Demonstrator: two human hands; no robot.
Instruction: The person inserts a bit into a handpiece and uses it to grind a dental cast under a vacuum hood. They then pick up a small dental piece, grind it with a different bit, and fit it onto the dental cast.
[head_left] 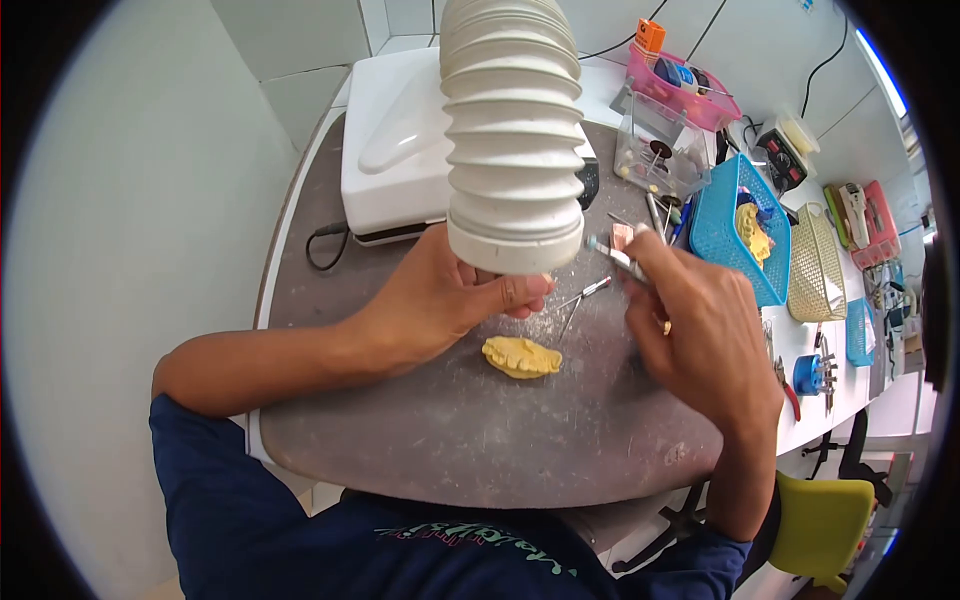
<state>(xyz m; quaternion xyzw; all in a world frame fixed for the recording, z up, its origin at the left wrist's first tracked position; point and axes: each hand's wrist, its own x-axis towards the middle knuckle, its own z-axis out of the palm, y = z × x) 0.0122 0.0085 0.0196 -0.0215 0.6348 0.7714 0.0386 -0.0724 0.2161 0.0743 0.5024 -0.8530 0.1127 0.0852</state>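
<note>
My left hand (450,290) is closed in a pinch just under the mouth of a white ribbed hose (515,130). Whatever lies between its fingertips is mostly hidden or too small to name. In my right hand (695,320) is a slim rotary handpiece (622,262), its greenish tip pointing left toward the hose mouth. A yellow plaster dental cast (522,357) rests on the grey-brown table between my forearms. Thin metal burs (590,290) lie among pale dust between both hands.
A white machine (400,150) stands behind the hose. Right of it are a clear plastic box (660,150), a pink basket (690,97), a blue basket (712,235) holding yellow casts, and a cream basket (818,275). Red-handled pliers (790,395) lie near a blue bur holder (808,375).
</note>
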